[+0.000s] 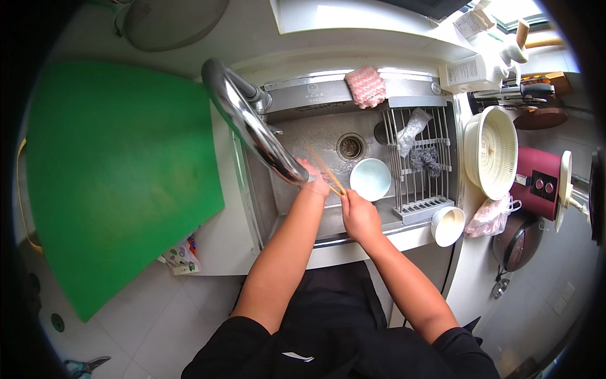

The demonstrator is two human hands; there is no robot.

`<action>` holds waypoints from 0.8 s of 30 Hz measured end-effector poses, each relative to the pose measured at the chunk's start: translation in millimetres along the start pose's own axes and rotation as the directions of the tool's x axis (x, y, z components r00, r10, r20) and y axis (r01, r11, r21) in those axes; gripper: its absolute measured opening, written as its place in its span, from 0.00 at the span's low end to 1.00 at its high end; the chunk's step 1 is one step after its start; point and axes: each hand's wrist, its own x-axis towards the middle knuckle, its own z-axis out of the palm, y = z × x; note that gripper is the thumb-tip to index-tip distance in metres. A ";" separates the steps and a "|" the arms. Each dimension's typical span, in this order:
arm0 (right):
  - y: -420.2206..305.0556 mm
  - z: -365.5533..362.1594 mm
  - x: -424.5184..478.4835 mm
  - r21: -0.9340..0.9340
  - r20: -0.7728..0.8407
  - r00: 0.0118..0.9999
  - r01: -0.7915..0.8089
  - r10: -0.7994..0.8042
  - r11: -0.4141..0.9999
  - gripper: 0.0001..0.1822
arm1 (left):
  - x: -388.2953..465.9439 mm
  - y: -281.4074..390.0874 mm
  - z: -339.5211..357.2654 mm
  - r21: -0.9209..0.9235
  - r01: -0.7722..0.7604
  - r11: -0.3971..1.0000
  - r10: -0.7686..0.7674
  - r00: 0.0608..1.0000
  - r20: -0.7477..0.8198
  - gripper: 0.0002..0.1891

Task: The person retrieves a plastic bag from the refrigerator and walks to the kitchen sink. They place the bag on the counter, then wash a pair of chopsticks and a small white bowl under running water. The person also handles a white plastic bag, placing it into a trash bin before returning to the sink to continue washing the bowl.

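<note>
My right hand [360, 214] is closed around the near ends of thin wooden chopsticks [335, 181], which point up and left over the stainless steel sink [303, 128]. Partly behind the chrome faucet [258, 137], my left hand [313, 177] is under the spout in running water; its fingers are blurred and partly hidden, so its grip cannot be told. A pale bowl [370, 179] lies in the sink right of the chopsticks, just below the drain [351, 147].
A grey dish rack [402, 189] spans the sink's right side, holding a metal scourer [425, 160]. A pink cloth [366, 87] hangs on the back rim. A white bowl [447, 226] stands at the right front edge, near a cream basket [491, 152]. A green board [128, 180] covers the left.
</note>
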 end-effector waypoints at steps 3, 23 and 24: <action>6.5 13.1 18.4 0.268 -0.017 0.996 -0.085 0.093 0.960 0.17 | -0.9 -30.7 -14.7 0.152 -0.002 0.988 -0.020 0.990 0.139 0.19; 21.9 -11.1 -12.2 0.343 0.025 0.982 -0.183 0.186 0.921 0.16 | -29.4 -53.3 -18.7 0.453 -0.222 0.863 0.124 0.964 0.236 0.25; 23.7 -10.8 -12.9 0.360 0.018 0.985 -0.167 0.172 0.918 0.15 | -28.6 -50.8 -21.2 0.514 -0.250 0.821 0.115 0.953 0.280 0.25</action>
